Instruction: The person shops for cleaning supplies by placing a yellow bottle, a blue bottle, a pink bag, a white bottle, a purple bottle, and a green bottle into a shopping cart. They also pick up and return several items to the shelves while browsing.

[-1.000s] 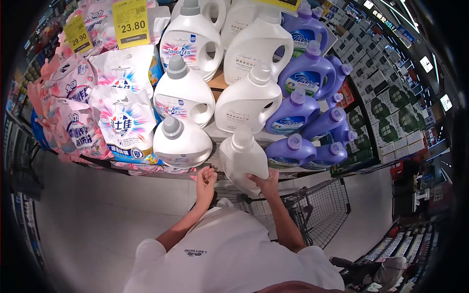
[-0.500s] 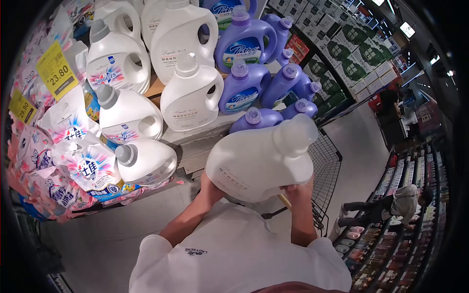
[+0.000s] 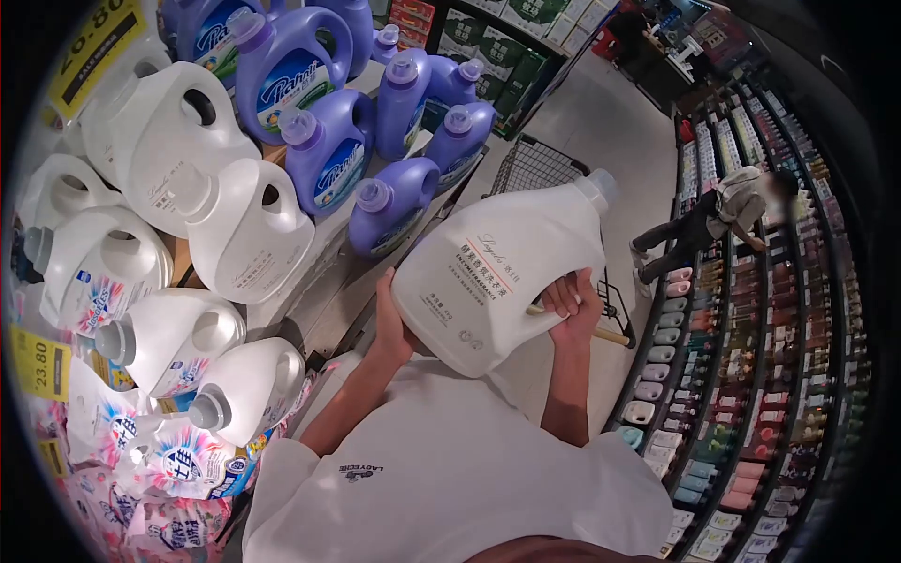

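A large white detergent bottle [image 3: 497, 272] with printed front label and a clear cap is held in front of my chest, tilted with its cap to the upper right. My left hand [image 3: 392, 324] is pressed against the bottle's lower left side, by its base. On the right, the fingers of my right hand [image 3: 574, 305] are wrapped round the handle. Left of the held bottle stands a similar white bottle [image 3: 249, 235] on the display, beside a purple bottle [image 3: 333, 159].
A black wire cart [image 3: 535, 167] with a wooden-coloured handle stands beyond the bottle. White bottles with grey caps [image 3: 178, 338] and detergent bags [image 3: 188, 455] fill the left display. At right, another person [image 3: 718, 220] stands by long product shelves [image 3: 732, 403].
The view has swung to the right, so the display sits further left. The held bottle has turned, and its label now faces me more squarely. My right hand's fingers now show in the handle.
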Tool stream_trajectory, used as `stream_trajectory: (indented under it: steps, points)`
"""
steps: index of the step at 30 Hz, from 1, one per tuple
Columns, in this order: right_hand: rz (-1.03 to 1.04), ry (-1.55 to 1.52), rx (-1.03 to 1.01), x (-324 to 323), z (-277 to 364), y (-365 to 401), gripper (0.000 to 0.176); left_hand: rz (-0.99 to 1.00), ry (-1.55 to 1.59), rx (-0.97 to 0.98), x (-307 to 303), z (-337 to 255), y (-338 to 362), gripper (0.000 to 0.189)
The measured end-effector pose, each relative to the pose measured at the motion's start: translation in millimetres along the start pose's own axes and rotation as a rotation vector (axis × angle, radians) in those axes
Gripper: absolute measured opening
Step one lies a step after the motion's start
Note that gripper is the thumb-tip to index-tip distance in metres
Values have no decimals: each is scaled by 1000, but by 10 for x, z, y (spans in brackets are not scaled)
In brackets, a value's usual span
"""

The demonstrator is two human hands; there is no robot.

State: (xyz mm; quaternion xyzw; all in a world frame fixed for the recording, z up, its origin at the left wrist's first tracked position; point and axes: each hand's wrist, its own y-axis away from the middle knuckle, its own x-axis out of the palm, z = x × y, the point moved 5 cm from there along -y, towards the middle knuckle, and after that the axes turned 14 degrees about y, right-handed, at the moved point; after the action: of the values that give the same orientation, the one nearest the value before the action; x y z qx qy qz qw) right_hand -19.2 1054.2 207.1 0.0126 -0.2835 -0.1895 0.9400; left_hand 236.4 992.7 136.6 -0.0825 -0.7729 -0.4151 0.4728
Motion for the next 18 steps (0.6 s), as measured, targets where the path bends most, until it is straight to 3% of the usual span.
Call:
stream_trajectory:
  steps: [4,5,7,9,10,12,14,18]
  points:
    - [-1,73,-117,71,472,214,41,90,-8,-160,152,352,-384,72]
    - [-57,251,-152,169,659,262,35,175,-196,-85,160,441,-558,73]
    - [-161,522,-218,253,934,275,28,158,-590,58,-163,558,-1093,57]
    - [-219,605,-224,-16,1067,130,29,205,-957,412,-101,492,-1289,45]
    - [-271,691,-226,-114,1143,38,30,209,-949,418,-99,513,-1378,45]
    - [-351,697,-232,-280,1233,-158,32,235,-1321,560,-61,535,-1516,47]
    - [-528,746,-235,-530,1282,-373,33,225,-1320,497,-57,687,-1641,51]
    - [-601,777,-207,-1031,1255,-928,35,277,-1623,641,55,1025,-1775,58]
